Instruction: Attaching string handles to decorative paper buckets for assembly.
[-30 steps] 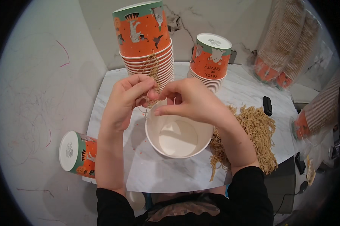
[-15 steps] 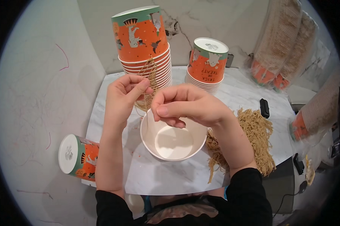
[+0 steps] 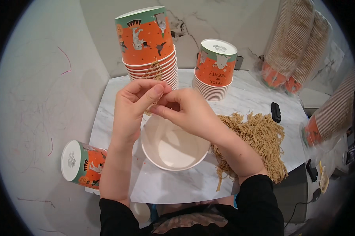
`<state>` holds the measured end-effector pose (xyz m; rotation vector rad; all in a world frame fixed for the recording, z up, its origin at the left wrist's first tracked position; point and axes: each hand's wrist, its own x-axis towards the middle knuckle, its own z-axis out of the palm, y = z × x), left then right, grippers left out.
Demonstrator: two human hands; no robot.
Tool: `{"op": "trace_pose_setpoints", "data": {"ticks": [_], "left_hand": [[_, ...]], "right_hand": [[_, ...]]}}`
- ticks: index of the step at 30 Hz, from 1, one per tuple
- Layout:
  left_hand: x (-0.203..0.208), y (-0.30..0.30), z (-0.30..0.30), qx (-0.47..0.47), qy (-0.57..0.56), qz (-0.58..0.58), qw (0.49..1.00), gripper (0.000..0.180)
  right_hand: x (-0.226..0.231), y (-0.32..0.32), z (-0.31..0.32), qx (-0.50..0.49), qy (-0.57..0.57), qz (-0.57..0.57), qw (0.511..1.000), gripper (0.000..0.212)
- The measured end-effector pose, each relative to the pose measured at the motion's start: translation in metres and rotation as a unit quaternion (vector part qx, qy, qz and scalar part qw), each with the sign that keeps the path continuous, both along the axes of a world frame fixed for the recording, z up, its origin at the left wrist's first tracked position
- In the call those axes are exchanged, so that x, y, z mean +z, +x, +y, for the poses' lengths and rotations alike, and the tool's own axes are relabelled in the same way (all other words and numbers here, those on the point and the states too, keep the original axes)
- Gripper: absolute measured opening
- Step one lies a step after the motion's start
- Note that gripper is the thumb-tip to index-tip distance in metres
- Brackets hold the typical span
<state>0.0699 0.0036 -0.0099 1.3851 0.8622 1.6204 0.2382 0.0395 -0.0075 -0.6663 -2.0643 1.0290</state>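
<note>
My left hand [image 3: 136, 108] and my right hand [image 3: 187, 114] meet above the open paper bucket, fingertips pinched close together. My left hand holds tan cord [image 3: 154, 71], whose loops rise in front of the bucket stack; the part between the fingers is mostly hidden. My right thumb and finger are closed right at the cord, but what exactly they pinch is too small to tell. The white-lined bucket [image 3: 179, 151] stands mouth up below my hands. Beside my right forearm lies a heap of tan cords [image 3: 260, 145].
A tall stack of upside-down orange and green buckets [image 3: 146, 43] stands behind my hands, a shorter stack [image 3: 217, 69] right of it. Another bucket [image 3: 83, 163] lies sideways at the left. A black clip-like object [image 3: 276, 112] and bagged bucket stacks [image 3: 295, 47] are at the right.
My right hand has moved left and its fingers have come together with my left fingers at the cord. The open bucket has shifted slightly left.
</note>
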Motion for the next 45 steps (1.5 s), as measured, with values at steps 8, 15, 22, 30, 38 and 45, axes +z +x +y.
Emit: {"op": "trace_pose_setpoints", "data": {"ticks": [8, 15, 22, 30, 38, 45], "left_hand": [[0.010, 0.007, -0.008, -0.081, -0.105, -0.004, 0.991, 0.049], [0.019, -0.009, -0.011, -0.168, -0.156, 0.010, 0.973, 0.074], [0.021, -0.011, -0.015, -0.135, -0.163, 0.051, 0.976, 0.058], [0.032, -0.028, -0.025, -0.094, -0.175, 0.200, 0.959, 0.024], [0.036, -0.037, -0.029, -0.053, -0.171, 0.227, 0.957, 0.018], [0.030, -0.014, -0.030, -0.024, -0.162, 0.221, 0.961, 0.022]], "right_hand": [[0.018, 0.013, 0.001, 0.049, -0.057, 0.110, 0.991, 0.011], [0.016, 0.020, 0.012, 0.105, 0.229, 0.029, 0.967, 0.020], [0.012, 0.021, 0.016, 0.068, 0.281, 0.002, 0.957, 0.016], [0.022, 0.051, 0.042, -0.068, 0.321, -0.048, 0.943, 0.009], [0.025, 0.068, 0.054, -0.188, 0.328, -0.165, 0.911, 0.012], [0.013, 0.023, 0.017, 0.115, 0.032, 0.046, 0.992, 0.030]]}}
